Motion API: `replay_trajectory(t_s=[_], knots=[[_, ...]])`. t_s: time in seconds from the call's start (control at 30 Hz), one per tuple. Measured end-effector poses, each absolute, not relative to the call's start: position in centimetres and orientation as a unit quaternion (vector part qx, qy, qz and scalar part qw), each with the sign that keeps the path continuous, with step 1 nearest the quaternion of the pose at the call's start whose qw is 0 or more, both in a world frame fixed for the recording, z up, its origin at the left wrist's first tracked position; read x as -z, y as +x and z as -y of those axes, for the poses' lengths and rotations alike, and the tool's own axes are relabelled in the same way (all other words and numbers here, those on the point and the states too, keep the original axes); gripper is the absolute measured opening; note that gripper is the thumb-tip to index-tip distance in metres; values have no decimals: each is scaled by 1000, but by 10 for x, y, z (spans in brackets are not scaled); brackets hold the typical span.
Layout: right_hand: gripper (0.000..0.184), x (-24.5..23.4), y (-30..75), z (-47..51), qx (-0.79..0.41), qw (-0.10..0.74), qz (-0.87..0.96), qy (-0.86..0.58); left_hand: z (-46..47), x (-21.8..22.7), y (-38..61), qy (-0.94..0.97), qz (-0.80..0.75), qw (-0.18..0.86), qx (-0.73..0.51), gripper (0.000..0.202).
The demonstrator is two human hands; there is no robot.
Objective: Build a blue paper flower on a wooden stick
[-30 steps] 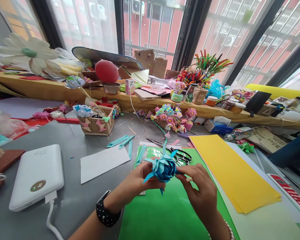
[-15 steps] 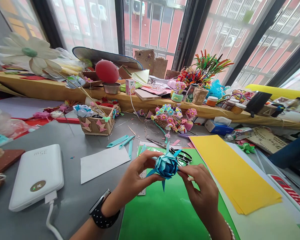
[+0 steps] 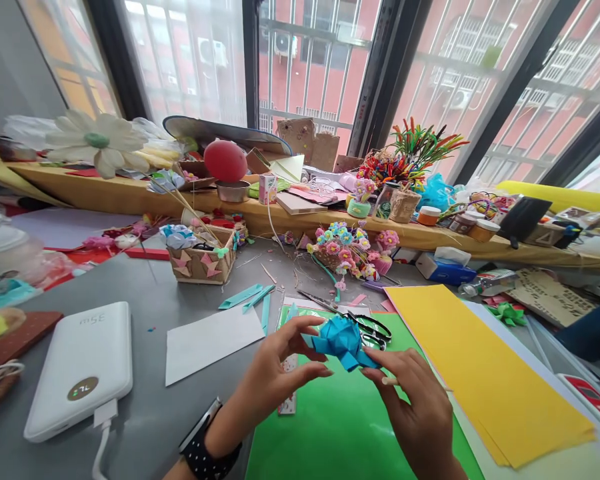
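A blue folded-paper flower [image 3: 341, 339] is held above a green sheet [image 3: 340, 427], its broad folded side showing. My right hand [image 3: 415, 400] pinches one petal at the flower's lower right, between thumb and fingertips. A thin pale stick [image 3: 390, 381] also pokes out from between those fingers. On the flower's left side, my left hand [image 3: 280, 363] curves with thumb and forefinger apart; the forefinger lies near the petals, and contact is unclear. Black-handled scissors [image 3: 375, 328] lie just behind the flower, partly hidden by it.
Left of the hands are a white sheet [image 3: 213, 341], turquoise paper strips [image 3: 243, 297] and a white power bank [image 3: 83, 373] with its cable. Yellow paper [image 3: 485, 367] lies to the right. Behind stand a decorated box [image 3: 203, 260], yarn flowers [image 3: 345, 247] and a cluttered ledge [image 3: 300, 217].
The flower has turned over from its layered, pointed petals to a broader, lighter blue side. My left thumb has come away from it, while my right hand still pinches it. The view has shifted slightly.
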State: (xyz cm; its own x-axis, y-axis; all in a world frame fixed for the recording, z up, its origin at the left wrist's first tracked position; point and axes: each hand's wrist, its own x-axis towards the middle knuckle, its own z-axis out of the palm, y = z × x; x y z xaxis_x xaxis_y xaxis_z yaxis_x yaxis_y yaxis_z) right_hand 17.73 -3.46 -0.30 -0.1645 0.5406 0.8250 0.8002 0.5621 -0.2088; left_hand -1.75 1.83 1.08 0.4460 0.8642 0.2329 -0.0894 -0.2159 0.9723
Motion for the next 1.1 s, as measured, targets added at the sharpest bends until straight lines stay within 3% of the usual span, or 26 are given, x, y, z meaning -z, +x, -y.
replay_trajectory(t_s=[0.23, 0.4, 0.63, 0.73, 0.9, 1.03, 1.1], knots=[[17, 1, 175, 35, 125, 483, 744, -444, -17, -14, -18, 630, -347, 496, -486, 16], [22, -3, 171, 37, 106, 500, 733, -449, -17, -16, -17, 565, -340, 572, -488, 23], [6, -12, 167, 36, 152, 511, 733, -422, -20, -18, -16, 562, -329, 590, -477, 25], [5, -12, 165, 36, 153, 513, 725, -433, -20, -14, -16, 626, -368, 484, -488, 18], [2, -4, 164, 35, 188, 495, 720, -448, -9, -11, -15, 774, -333, 142, -519, 17], [3, 1, 161, 35, 204, 486, 715, -458, 3, -10, -9, 851, -245, 37, -462, 32], [4, 2, 160, 35, 206, 489, 711, -462, 6, -8, -4, 858, -249, 4, -449, 28]])
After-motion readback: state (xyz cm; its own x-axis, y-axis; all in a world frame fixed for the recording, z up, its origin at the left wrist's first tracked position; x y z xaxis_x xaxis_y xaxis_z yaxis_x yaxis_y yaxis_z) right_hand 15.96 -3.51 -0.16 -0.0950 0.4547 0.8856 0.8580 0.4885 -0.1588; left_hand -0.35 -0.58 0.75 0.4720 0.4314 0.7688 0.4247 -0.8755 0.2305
